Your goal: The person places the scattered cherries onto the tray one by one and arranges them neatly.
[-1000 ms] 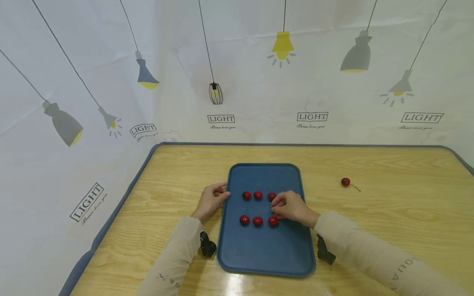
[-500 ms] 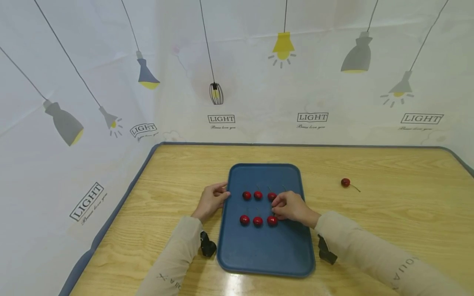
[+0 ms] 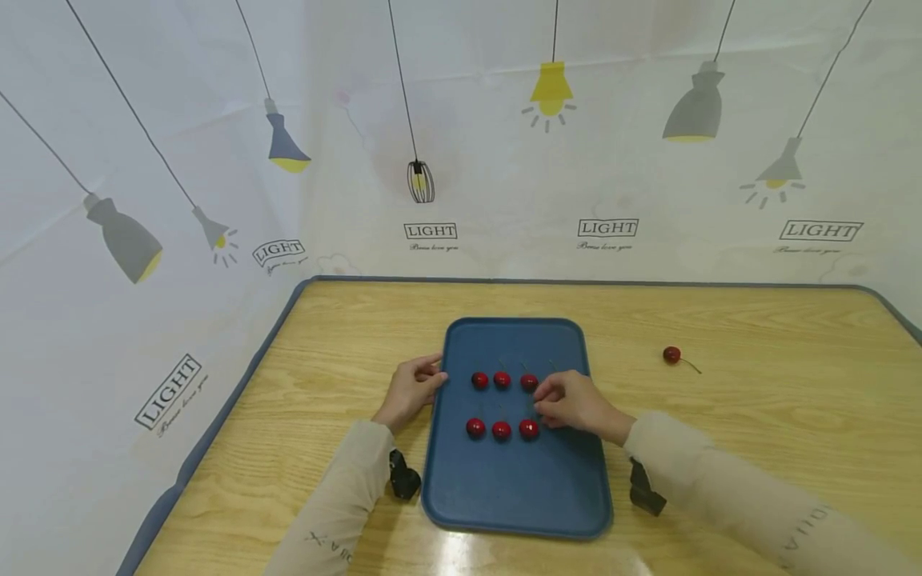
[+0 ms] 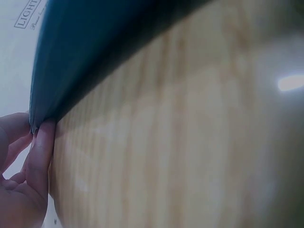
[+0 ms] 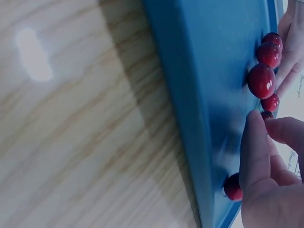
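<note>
Several red cherries with stems lie in two rows on a blue tray [image 3: 515, 500]. My left hand [image 3: 409, 394] pinches the tray's left rim, with thumb and fingers on either side of the edge in the left wrist view. My right hand [image 3: 572, 402] hovers over the tray's right part, thumb and index fingertips close together with a small gap. Just left of and below those fingertips is the near row's rightmost cherry [image 3: 529, 430], seen large as a cherry [image 5: 261, 80] in the right wrist view. Behind the right hand another cherry [image 5: 233, 187] is partly hidden.
One loose cherry [image 3: 672, 354] with its stem lies on the wooden table [image 3: 756, 400], right of the tray. A white backdrop [image 3: 490, 160] printed with lamps stands behind and left of the table.
The near row's rightmost cherry has shifted slightly left. My right hand has let go of it and drawn a little to the right. My left hand stays at the tray rim.
</note>
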{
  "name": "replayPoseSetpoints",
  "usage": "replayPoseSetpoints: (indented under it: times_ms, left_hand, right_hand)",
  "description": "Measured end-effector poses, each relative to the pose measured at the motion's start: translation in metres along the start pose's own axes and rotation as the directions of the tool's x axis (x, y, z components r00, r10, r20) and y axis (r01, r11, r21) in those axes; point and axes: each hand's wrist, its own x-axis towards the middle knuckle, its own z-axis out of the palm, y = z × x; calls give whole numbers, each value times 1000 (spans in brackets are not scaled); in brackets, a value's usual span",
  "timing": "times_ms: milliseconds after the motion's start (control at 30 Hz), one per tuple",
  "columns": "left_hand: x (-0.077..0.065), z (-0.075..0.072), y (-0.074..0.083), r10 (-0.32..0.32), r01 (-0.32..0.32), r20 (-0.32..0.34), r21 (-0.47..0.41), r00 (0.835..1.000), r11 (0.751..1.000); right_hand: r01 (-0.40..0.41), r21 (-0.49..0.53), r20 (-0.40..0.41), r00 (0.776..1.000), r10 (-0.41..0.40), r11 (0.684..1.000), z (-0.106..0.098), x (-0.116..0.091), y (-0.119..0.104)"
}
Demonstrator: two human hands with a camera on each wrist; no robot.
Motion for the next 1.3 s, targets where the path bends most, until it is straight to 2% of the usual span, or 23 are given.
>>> replayPoseSetpoints:
  times_ms: [300, 567, 700, 933, 1067, 1300]
  left_hand:
    - [0, 0, 2, -2, 2, -6, 0, 1000, 1000]
    - [1, -1, 0, 7, -7, 10, -15, 1000, 1000]
    - [1, 0, 0, 2, -2, 3, -9, 1000, 1000]
    - [1, 1, -1, -7, 7, -15, 5, 1000, 1000]
    - [1, 0, 0, -13, 13, -7, -6, 1000, 1000]
    - [-11, -2, 20, -18, 18, 19, -5, 1000, 1000]
  right_hand:
    - [51, 3, -18, 999, -51, 999, -21, -11, 3]
    - [195, -9, -19, 980, -196, 981, -48, -21, 21]
    - [236, -1, -62, 970, -236, 972, -63, -26, 30]
    - [207, -60, -153, 965, -214, 977, -92, -33, 46]
    - [212, -124, -200, 952, -234, 969, -106, -38, 57]
    - [197, -231, -285, 922, -260, 953, -124, -40, 78]
